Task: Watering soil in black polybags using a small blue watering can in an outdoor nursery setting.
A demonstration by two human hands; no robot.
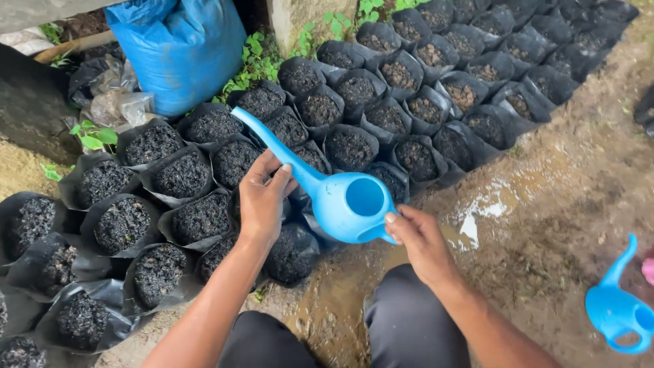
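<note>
A light blue plastic watering can (346, 201) is tilted, its long spout reaching up and left over the black grow bags (184, 174) filled with dark soil. My right hand (419, 238) grips the can's handle at its near side. My left hand (262, 197) rests on the base of the spout, fingers curled over it, above a grow bag. My knees in dark trousers show at the bottom of the view.
Several rows of soil-filled black bags (436, 75) run to the upper right. A big blue sack (180, 51) stands at the back. A second blue watering can (616, 307) sits on wet muddy ground (545, 225) at right. Green weeds (255, 61) grow behind.
</note>
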